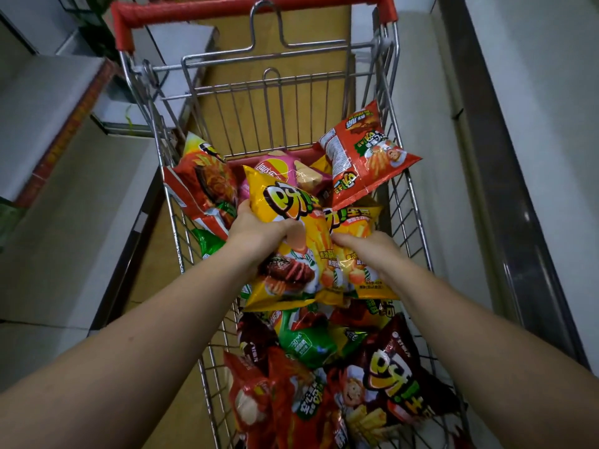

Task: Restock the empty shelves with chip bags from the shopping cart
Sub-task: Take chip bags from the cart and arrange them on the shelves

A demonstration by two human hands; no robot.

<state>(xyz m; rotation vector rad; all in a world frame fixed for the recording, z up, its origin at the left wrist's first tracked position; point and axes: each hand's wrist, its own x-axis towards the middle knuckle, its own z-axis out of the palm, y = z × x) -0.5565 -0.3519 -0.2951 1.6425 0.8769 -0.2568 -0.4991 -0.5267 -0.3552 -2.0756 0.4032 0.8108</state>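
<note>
Both arms are down in the shopping cart [410, 202], which is piled with chip bags. The left hand [256, 230] grips a yellow chip bag [288, 228] by its left edge, thumb curled over the front. The right hand [369, 247] clutches a second yellow bag [359, 273] right beside it. An orange-red bag [363, 157] leans on the cart's right wall, and pale shelves [55, 131] sit off to the left.

2 bare forearms end in the left hand [256, 231] and right hand [369, 251], without sleeves.
</note>
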